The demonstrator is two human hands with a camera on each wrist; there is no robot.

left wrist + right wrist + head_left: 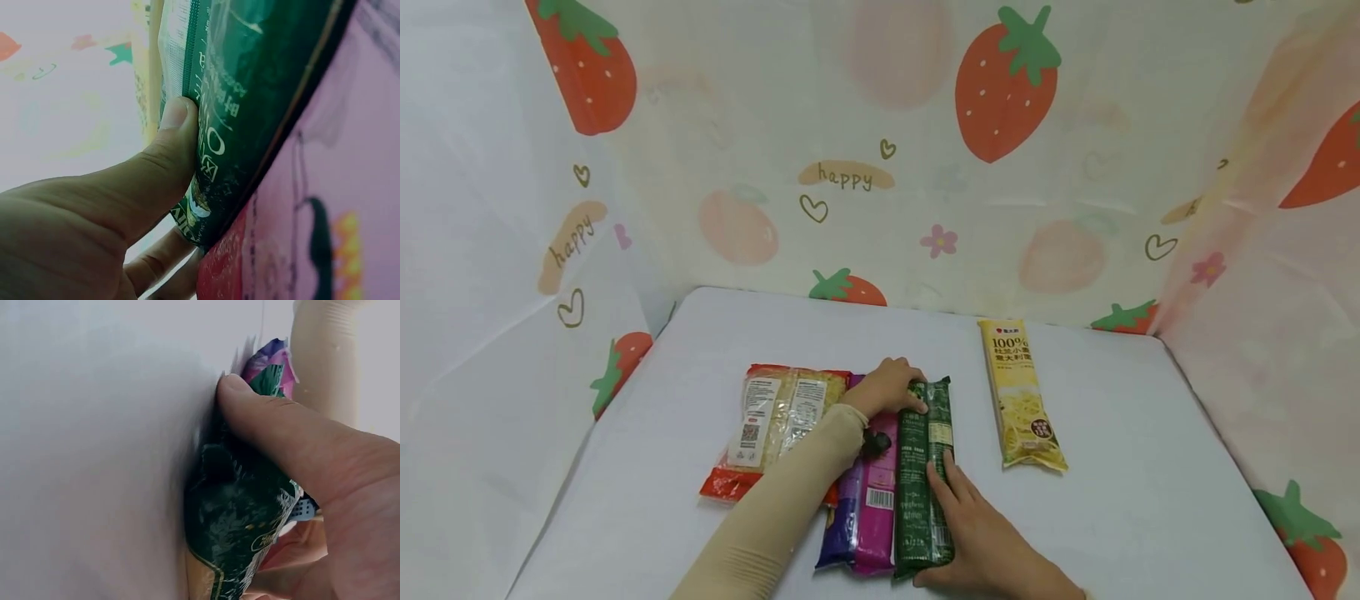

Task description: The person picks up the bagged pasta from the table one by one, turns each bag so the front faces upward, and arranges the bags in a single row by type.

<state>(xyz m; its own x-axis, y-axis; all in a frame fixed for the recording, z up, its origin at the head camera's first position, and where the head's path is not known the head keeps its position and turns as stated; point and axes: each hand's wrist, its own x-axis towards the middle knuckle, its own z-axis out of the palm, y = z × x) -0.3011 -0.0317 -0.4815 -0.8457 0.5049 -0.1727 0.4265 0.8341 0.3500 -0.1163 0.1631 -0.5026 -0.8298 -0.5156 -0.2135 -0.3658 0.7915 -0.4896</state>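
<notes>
A long green spaghetti packet (913, 492) lies lengthwise on the white table. My left hand (891, 389) reaches across the other packets and grips its far end; in the left wrist view the thumb (178, 119) presses along the printed green film (250, 81). At the near right side, my right hand (981, 533) holds the same packet, its thumb at the near end and fingers along the right edge. The right wrist view shows that thumb (250, 403) over the crinkled green wrapper (231, 512). Directly left of it lies a magenta and purple packet (876, 533), partly under my left forearm.
Further left, a clear packet with red ends (722, 483) and white labels lies partly behind the left sleeve (775, 508). A yellow pasta packet (1018, 392) lies apart at the back right. Strawberry-printed cloth (925, 208) walls in the table (1135, 467) behind and at both sides.
</notes>
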